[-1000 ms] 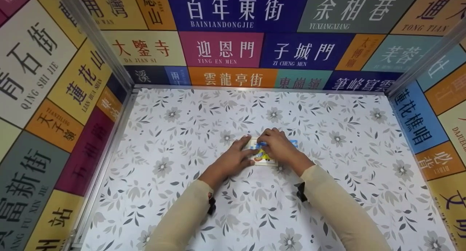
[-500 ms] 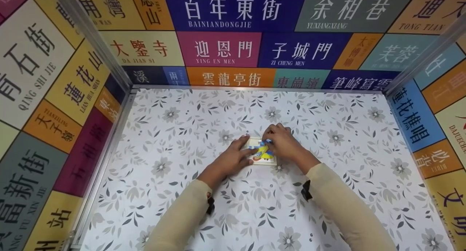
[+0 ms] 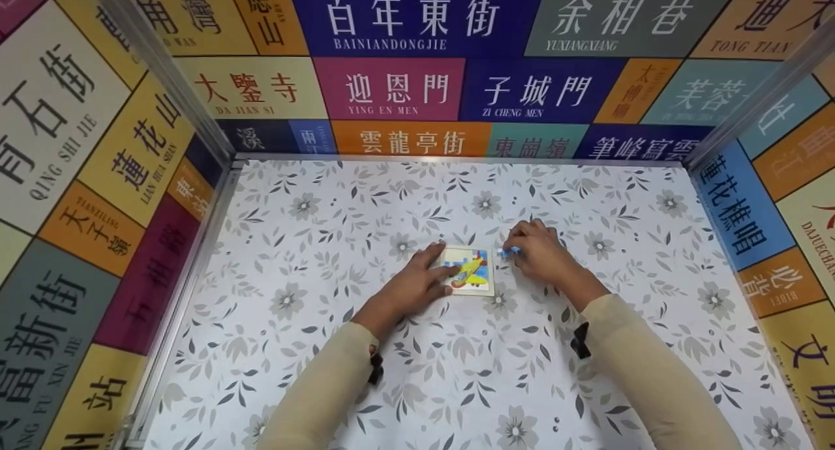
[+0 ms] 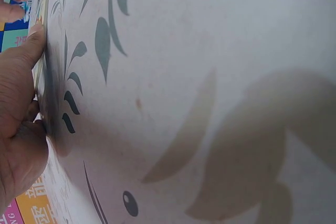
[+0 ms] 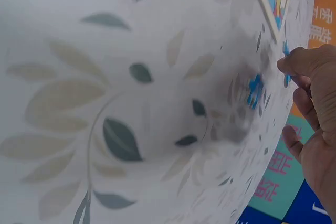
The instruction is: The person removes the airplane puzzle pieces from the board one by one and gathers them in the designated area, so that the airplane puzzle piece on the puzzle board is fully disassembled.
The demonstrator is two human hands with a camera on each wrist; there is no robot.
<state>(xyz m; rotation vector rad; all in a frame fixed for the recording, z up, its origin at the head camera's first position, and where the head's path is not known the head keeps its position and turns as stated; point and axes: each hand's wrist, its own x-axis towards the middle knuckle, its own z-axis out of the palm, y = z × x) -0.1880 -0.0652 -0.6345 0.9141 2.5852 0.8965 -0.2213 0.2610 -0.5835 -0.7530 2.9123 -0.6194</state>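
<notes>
A small jigsaw puzzle (image 3: 474,277) with a yellow airplane picture lies in a pale frame on the table. My left hand (image 3: 412,284) rests over its left side, fingers spread, with a fingertip on the picture. Right of the frame, my right hand (image 3: 545,254) pinches a blue puzzle piece (image 5: 286,64) between thumb and fingers, just above the table. A second blue puzzle piece (image 5: 255,91) lies on the tabletop under the right hand, as the right wrist view shows. The left wrist view catches the left hand's side against the frame edge.
The table is covered in a white floral sheet (image 3: 365,372). Panels with large Chinese lettering (image 3: 404,88) stand at the back and both sides, joined by metal corner posts (image 3: 189,78).
My right hand has moved right, from over the puzzle to beside its frame, with a blue piece in its fingers. The airplane picture is more exposed. My left hand stays in place.
</notes>
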